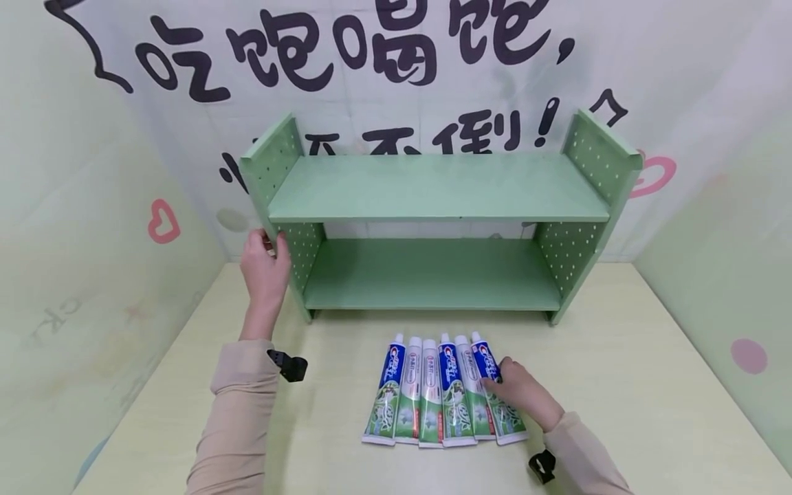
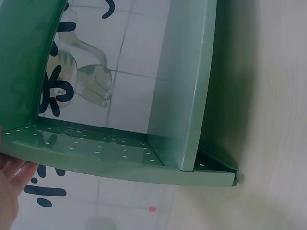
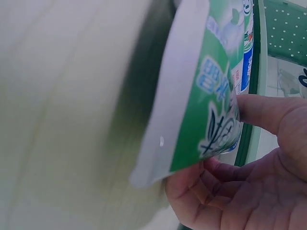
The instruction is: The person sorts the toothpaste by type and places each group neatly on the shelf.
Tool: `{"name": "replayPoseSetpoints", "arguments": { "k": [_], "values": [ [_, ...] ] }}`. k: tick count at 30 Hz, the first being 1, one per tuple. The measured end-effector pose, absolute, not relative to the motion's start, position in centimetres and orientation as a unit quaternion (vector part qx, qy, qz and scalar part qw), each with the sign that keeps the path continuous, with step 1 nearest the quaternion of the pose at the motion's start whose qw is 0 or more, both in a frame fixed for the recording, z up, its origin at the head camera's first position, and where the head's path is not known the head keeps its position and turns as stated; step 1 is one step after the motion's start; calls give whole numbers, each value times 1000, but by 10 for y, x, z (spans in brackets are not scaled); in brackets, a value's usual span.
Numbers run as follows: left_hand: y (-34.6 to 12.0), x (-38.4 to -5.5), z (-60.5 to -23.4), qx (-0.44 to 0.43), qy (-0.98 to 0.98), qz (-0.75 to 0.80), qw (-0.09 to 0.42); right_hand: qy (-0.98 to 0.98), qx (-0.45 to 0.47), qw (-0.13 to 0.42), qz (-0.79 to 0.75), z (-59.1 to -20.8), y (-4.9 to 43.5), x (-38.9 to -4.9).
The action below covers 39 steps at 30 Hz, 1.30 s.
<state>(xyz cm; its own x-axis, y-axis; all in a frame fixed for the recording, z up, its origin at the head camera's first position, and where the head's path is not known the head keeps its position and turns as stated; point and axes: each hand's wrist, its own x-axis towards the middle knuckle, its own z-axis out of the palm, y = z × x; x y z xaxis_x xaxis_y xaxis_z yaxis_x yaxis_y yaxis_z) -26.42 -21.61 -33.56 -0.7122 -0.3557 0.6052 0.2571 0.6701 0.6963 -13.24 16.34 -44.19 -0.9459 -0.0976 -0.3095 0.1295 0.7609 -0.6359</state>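
A green two-tier shelf with perforated side panels stands against the back wall. My left hand holds the front edge of its left side panel; in the left wrist view the fingers lie on the panel's outer side. In front of the shelf, several toothpaste tubes lie side by side, caps toward the shelf. My right hand grips the rightmost toothpaste tube, blue and green with a white crimped end. The right wrist view shows the thumb on its printed face and curled fingers underneath.
Everything stands on a pale wooden table. Light printed walls enclose it at the back, left and right; large black characters mark the back wall. Both shelf tiers, upper and lower board, face the front.
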Motion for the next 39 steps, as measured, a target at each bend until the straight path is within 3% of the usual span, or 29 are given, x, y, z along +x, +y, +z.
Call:
{"name": "replayPoseSetpoints", "arguments": {
  "k": [12,26,39],
  "values": [
    [-219,-265,-343,-4,-855,-313,414,927,17,164,-337,-442,166,-132],
    [-220,-267,-339,-2,-887,-260,382,913,25,143,-382,-426,175,-142],
    [-217,-268,-341,3,-881,-263,393,916,11,110,-386,-396,189,-145]
  ]
}}
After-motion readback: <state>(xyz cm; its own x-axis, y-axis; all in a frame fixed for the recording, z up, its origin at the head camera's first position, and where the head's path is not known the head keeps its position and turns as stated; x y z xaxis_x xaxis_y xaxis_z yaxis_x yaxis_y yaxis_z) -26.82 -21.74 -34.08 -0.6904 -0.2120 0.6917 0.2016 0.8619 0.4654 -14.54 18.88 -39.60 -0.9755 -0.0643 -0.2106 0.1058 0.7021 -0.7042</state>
